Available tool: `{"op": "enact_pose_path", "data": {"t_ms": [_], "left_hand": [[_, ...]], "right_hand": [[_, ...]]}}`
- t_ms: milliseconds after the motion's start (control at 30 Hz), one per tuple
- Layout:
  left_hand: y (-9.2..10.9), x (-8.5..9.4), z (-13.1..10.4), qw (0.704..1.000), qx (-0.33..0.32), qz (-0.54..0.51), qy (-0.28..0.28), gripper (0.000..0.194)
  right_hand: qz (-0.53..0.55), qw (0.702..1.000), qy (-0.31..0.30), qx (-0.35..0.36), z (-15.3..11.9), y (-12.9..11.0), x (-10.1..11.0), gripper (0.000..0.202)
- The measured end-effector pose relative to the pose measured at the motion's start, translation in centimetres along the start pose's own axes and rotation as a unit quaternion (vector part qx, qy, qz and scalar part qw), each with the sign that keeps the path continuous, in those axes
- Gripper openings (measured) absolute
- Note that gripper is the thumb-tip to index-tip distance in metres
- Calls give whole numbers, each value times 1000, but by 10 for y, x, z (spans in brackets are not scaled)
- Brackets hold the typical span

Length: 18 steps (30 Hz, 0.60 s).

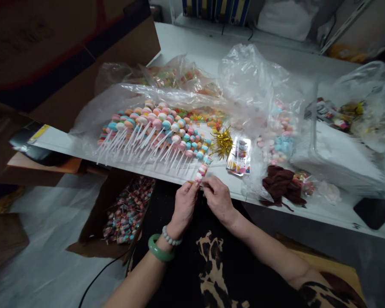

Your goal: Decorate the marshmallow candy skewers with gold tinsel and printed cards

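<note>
My left hand (185, 203), with a green bangle and a beaded bracelet at the wrist, pinches the lower end of a wrapped marshmallow skewer (201, 172) at the table's front edge. The skewer's pink, white and blue pieces point up and away from me. Close beside it, the fingers of my right hand (218, 199) are pinched together at the skewer's base; what they hold is too small to make out. A bit of gold shows by my left thumb. Beyond my hands lies a bunch of gold twist ties (223, 143), with printed cards (239, 156) to its right.
Many marshmallow skewers on white sticks (147, 128) are piled at left on the white table (192, 34). Behind them are clear bags of gummy candy (179, 77). Brown gloves (282, 185) and a plastic bin (336, 149) stand right. Below, a carton (94, 222) holds wrapped candies.
</note>
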<state>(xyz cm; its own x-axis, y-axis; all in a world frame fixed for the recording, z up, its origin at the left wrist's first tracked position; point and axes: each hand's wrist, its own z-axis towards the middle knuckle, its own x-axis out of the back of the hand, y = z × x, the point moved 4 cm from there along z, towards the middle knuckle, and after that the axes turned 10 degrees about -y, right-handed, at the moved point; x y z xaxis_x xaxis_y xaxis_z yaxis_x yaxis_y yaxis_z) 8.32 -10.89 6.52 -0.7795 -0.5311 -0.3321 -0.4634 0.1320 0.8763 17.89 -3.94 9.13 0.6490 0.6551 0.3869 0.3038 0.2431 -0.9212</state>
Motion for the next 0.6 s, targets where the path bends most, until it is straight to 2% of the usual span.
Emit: {"op": "enact_pose_path", "data": {"t_ms": [33, 100, 167, 200, 267, 467, 533, 600], "left_hand": [[4, 0, 0, 1000, -16, 5, 2, 38], [11, -3, 0, 999, -34, 14, -13, 34], [15, -5, 1, 998, -27, 28, -48, 33], [15, -6, 2, 997, -19, 38, -64, 33], [14, -4, 3, 995, -3, 53, -88, 34], [12, -4, 3, 988, 29, 56, -140, 34], [11, -6, 1, 979, 79, 35, -184, 37], [9, -7, -2, 958, 153, 16, -243, 40]], "right_hand": [[74, 995, -15, -61, 2, 6, -2, 7], [244, 955, -65, -156, 5, 17, -8, 13], [375, 903, -112, -176, 9, 20, -11, 19], [409, 889, -125, -166, 11, 20, -10, 22], [425, 884, -137, -140, 15, 21, -3, 24], [376, 904, -168, -112, 20, 22, 13, 14], [358, 905, -206, -98, 18, 18, 18, 20], [325, 904, -270, -67, 13, 10, 22, 35]]}}
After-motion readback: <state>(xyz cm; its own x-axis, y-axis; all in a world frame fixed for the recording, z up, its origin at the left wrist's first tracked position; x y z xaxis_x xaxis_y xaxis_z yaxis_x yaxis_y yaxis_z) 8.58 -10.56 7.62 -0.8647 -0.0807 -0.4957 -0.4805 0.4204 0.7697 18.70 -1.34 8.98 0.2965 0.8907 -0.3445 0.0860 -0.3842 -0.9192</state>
